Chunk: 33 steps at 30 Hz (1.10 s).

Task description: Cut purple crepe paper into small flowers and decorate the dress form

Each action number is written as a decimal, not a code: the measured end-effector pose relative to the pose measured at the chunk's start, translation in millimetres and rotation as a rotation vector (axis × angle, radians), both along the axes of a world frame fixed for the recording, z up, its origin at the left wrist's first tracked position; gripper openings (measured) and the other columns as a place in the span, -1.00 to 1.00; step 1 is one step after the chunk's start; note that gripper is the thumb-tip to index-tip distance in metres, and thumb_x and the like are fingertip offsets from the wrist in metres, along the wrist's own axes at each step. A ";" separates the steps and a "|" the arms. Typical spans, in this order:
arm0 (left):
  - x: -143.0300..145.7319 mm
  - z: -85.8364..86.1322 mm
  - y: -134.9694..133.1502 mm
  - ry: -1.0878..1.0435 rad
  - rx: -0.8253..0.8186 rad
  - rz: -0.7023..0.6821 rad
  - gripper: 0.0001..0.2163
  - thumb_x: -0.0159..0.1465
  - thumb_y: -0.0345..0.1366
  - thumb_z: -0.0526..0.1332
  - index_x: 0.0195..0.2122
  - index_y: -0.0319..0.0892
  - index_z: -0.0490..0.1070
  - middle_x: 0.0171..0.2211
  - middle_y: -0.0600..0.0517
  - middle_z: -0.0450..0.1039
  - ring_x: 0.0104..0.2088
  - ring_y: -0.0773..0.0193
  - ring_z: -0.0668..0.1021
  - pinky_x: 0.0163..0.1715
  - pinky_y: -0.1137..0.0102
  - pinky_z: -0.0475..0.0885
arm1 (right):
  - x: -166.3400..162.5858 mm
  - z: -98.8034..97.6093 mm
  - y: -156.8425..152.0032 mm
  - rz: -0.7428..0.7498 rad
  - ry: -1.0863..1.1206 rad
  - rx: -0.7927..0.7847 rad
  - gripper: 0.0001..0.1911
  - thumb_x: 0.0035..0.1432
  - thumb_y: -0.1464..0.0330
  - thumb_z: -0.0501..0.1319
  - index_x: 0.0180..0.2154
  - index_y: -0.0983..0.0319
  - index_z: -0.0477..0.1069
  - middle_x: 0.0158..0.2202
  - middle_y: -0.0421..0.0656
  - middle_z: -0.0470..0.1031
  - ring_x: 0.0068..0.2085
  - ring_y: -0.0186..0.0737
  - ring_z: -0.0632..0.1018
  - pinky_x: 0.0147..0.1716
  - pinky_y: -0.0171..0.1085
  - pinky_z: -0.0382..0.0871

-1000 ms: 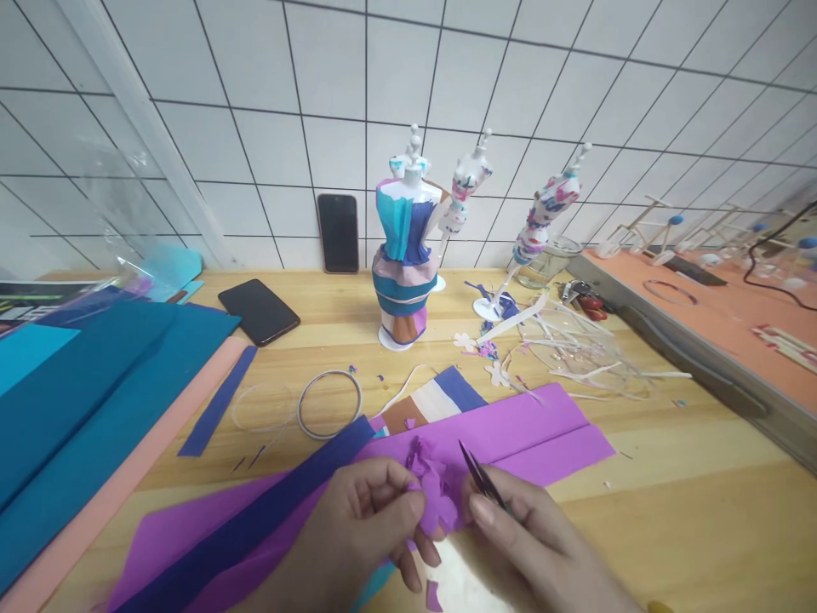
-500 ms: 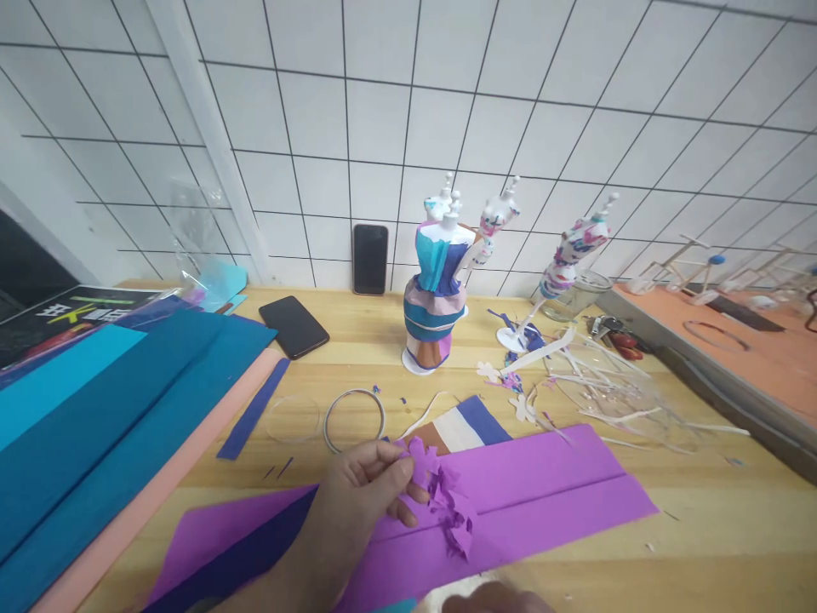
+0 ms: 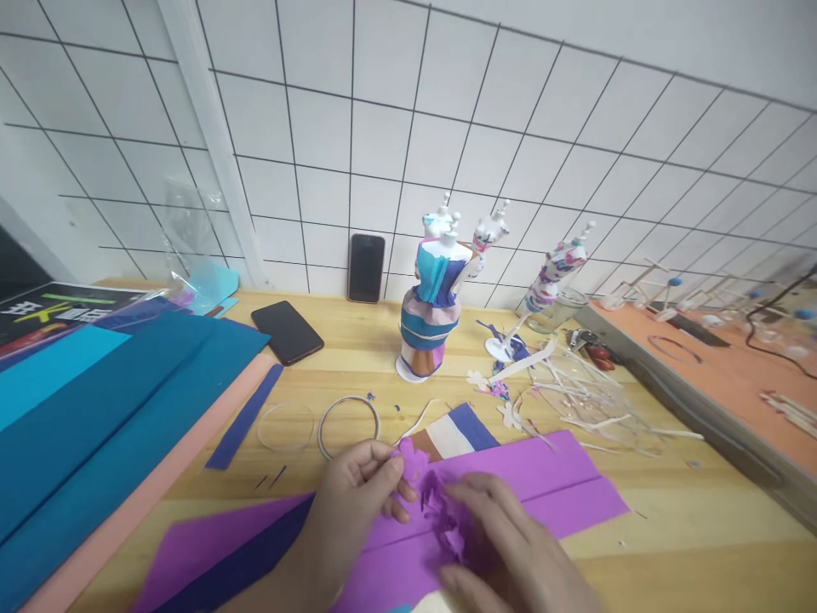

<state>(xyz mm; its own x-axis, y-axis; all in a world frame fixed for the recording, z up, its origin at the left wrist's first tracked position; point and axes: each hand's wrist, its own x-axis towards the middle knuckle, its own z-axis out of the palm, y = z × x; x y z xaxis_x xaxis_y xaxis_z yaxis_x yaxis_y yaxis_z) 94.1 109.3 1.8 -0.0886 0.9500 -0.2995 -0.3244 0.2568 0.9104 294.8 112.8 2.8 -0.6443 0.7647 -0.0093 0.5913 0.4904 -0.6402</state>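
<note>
A pale wooden surface runs up to a white tiled wall with dark grout lines. A small mannequin dressed in striped paper stands near the wall. Left of the mannequin, one black phone leans on the tiles and another phone lies flat. Farther left of it lie teal paper sheets. Right of it are white paper scraps, and beyond those an orange board. In front of the mannequin lie a wire ring and a wide purple sheet.

Over that sheet, nearest the camera, the left hand pinches a frayed purple paper cutting between thumb and fingers. The right hand lies curled on the cutting's lower fringe. Whether it grips the fringe cannot be told.
</note>
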 end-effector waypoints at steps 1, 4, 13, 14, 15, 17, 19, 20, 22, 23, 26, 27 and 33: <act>-0.4 -0.1 0.2 -0.016 -0.001 0.009 -0.78 0.03 -0.18 0.32 -0.52 -0.24 0.40 -0.60 0.04 0.47 -0.59 0.34 0.48 -0.57 0.46 0.39 | -5.7 7.6 3.7 -0.042 -0.029 0.014 -0.44 0.11 0.35 0.23 0.15 0.26 0.20 0.06 0.12 0.34 -0.02 0.09 0.48 -0.09 -0.04 0.44; -2.1 -1.6 0.6 -0.095 -0.004 0.025 -0.75 -0.01 -0.16 0.37 -0.53 -0.24 0.40 -0.61 0.05 0.45 -0.58 0.33 0.46 -0.59 0.46 0.39 | -24.8 20.2 11.2 -0.048 -0.110 -0.013 -0.36 0.03 0.44 0.24 0.17 0.38 0.18 0.05 0.17 0.31 -0.05 0.10 0.49 -0.09 -0.02 0.43; -4.9 -5.9 1.5 -0.251 0.008 0.026 -0.73 -0.04 -0.18 0.43 -0.52 -0.26 0.42 -0.62 0.05 0.44 -0.57 0.34 0.46 -0.59 0.48 0.39 | -42.1 20.5 35.8 0.050 -0.050 0.049 -0.74 0.05 0.69 0.10 -0.45 0.27 0.45 -0.38 -0.14 0.49 -0.38 -0.29 0.50 -0.36 -0.36 0.37; -5.0 -5.3 1.5 -0.259 0.007 0.031 -0.72 -0.06 -0.18 0.43 -0.53 -0.26 0.42 -0.62 0.05 0.44 -0.57 0.34 0.46 -0.60 0.48 0.38 | -42.0 22.5 42.0 0.047 -0.042 0.059 -0.73 0.05 0.69 0.10 -0.44 0.26 0.44 -0.39 -0.16 0.50 -0.38 -0.31 0.49 -0.36 -0.38 0.36; -5.1 -4.6 1.6 -0.269 0.005 0.038 -0.72 -0.07 -0.18 0.44 -0.54 -0.26 0.41 -0.62 0.05 0.44 -0.57 0.34 0.46 -0.60 0.49 0.38 | -42.4 24.3 48.2 0.040 -0.035 0.069 -0.73 0.06 0.69 0.10 -0.44 0.26 0.43 -0.40 -0.17 0.51 -0.38 -0.31 0.50 -0.36 -0.39 0.36; -5.3 -2.9 1.7 -0.287 0.004 0.047 -0.71 -0.09 -0.18 0.45 -0.56 -0.25 0.41 -0.63 0.06 0.44 -0.58 0.35 0.46 -0.61 0.49 0.37 | -45.0 26.4 59.1 0.008 -0.026 0.089 -0.75 0.08 0.68 0.09 -0.37 0.28 0.45 -0.37 -0.14 0.54 -0.34 -0.29 0.51 -0.32 -0.37 0.36; -5.7 -1.3 1.8 -0.297 0.004 0.048 -0.72 -0.08 -0.19 0.45 -0.56 -0.25 0.41 -0.63 0.06 0.44 -0.58 0.36 0.46 -0.60 0.49 0.37 | -49.3 25.6 65.2 0.007 -0.030 0.098 -0.74 0.04 0.67 0.12 -0.33 0.28 0.47 -0.35 -0.13 0.54 -0.35 -0.28 0.52 -0.33 -0.38 0.37; -6.0 -0.8 1.9 -0.300 0.003 0.047 -0.73 -0.07 -0.19 0.44 -0.56 -0.25 0.41 -0.62 0.05 0.44 -0.57 0.36 0.46 -0.59 0.49 0.37 | -51.6 24.3 66.3 0.012 -0.037 0.105 -0.73 0.01 0.68 0.12 -0.34 0.28 0.48 -0.36 -0.13 0.54 -0.35 -0.28 0.52 -0.35 -0.38 0.37; -6.5 -0.5 2.3 -0.304 -0.005 0.041 -0.73 -0.06 -0.19 0.44 -0.55 -0.25 0.41 -0.62 0.06 0.45 -0.57 0.36 0.46 -0.58 0.49 0.38 | -55.5 21.2 65.7 0.030 -0.055 0.123 -0.69 -0.05 0.71 0.11 -0.39 0.27 0.49 -0.38 -0.15 0.54 -0.36 -0.28 0.52 -0.35 -0.39 0.36; -6.8 -0.7 2.5 -0.306 -0.009 0.041 -0.73 -0.07 -0.20 0.45 -0.55 -0.25 0.41 -0.61 0.06 0.45 -0.57 0.36 0.46 -0.58 0.49 0.38 | -56.5 19.8 65.0 0.039 -0.065 0.135 -0.67 -0.07 0.73 0.09 -0.41 0.27 0.49 -0.39 -0.15 0.54 -0.36 -0.29 0.52 -0.34 -0.39 0.36; -7.0 -2.3 3.5 -0.307 -0.013 0.037 -0.72 -0.09 -0.19 0.46 -0.56 -0.25 0.41 -0.61 0.05 0.46 -0.58 0.36 0.46 -0.59 0.49 0.37 | -53.9 18.2 67.9 0.042 -0.099 0.171 -0.65 -0.07 0.75 0.10 -0.43 0.25 0.49 -0.41 -0.19 0.55 -0.38 -0.33 0.53 -0.35 -0.42 0.37; -6.9 -2.9 3.7 -0.308 -0.013 0.035 -0.71 -0.10 -0.19 0.46 -0.56 -0.25 0.41 -0.61 0.05 0.46 -0.58 0.36 0.46 -0.59 0.49 0.37 | -50.8 18.7 71.9 0.028 -0.116 0.189 -0.69 -0.03 0.73 0.12 -0.43 0.26 0.49 -0.43 -0.20 0.55 -0.39 -0.33 0.53 -0.36 -0.41 0.38; -6.4 -1.7 3.0 -0.271 -0.015 0.027 -0.70 -0.11 -0.19 0.46 -0.58 -0.25 0.39 -0.59 0.04 0.47 -0.59 0.36 0.46 -0.61 0.49 0.35 | -19.4 29.9 128.1 -0.184 -0.202 0.330 -0.75 0.28 0.34 0.17 -0.02 0.23 0.36 -0.02 -0.08 0.43 -0.14 -0.13 0.53 -0.19 -0.07 0.46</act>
